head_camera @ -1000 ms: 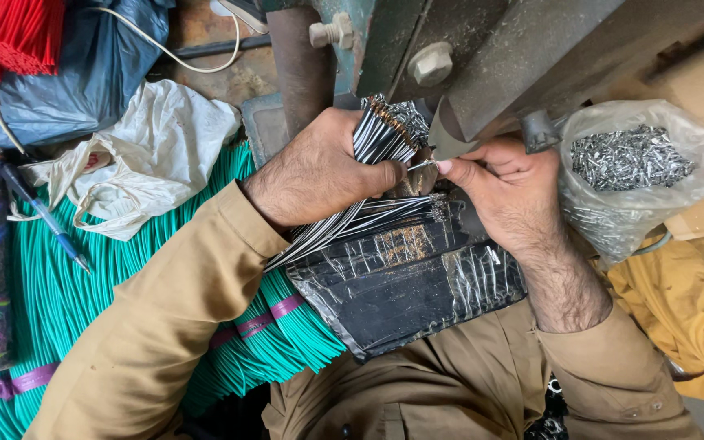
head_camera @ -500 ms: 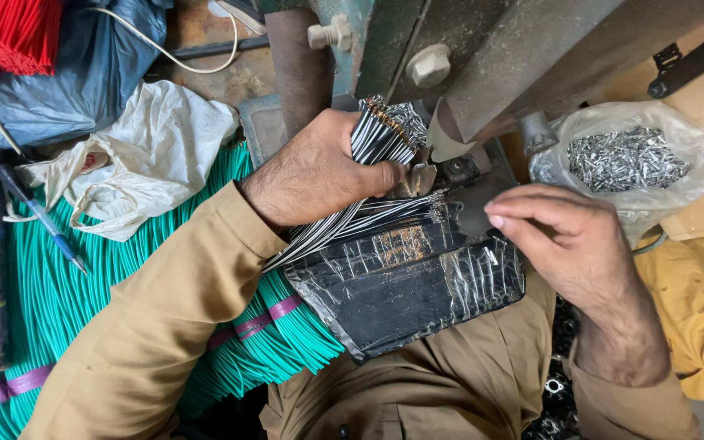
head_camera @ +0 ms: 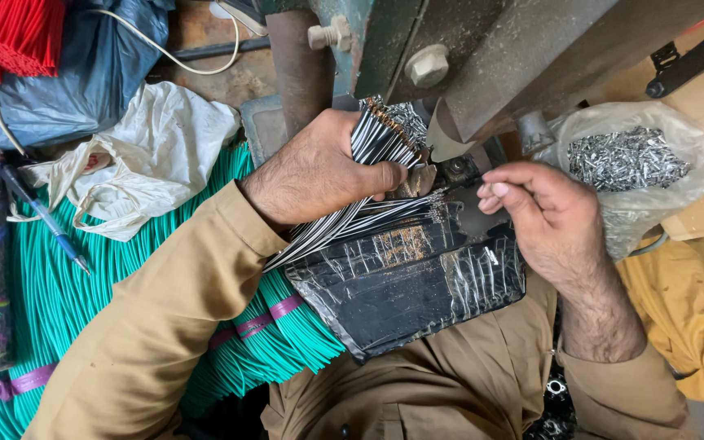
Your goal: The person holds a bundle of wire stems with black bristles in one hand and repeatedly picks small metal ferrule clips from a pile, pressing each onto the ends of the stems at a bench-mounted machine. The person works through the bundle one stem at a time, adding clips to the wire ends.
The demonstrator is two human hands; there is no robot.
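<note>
My left hand [head_camera: 319,171] grips a bundle of thin black-and-white striped wires [head_camera: 372,134], with their bare ends up against the grey-green metal machine [head_camera: 490,49]. More of the same wires fan out below the hand across a black taped pad [head_camera: 401,285] on my lap. My right hand [head_camera: 547,216] hovers right of the wire ends, thumb and fingertips pinched together; I cannot make out anything between them. Just right of that hand lies a clear plastic bag of small shiny metal pieces [head_camera: 625,159].
A thick bundle of green wires [head_camera: 50,301] tied with purple bands lies under my left arm. Red wires [head_camera: 10,37] and a dark blue sack sit top left, next to a crumpled white bag [head_camera: 156,147] and a blue pen [head_camera: 42,216]. Yellow cloth [head_camera: 694,326] is at right.
My right hand left the wire ends at the machine, swung right and down toward the bag of metal pieces, and now has come back up with fingers pinched. The left hand stayed put.
</note>
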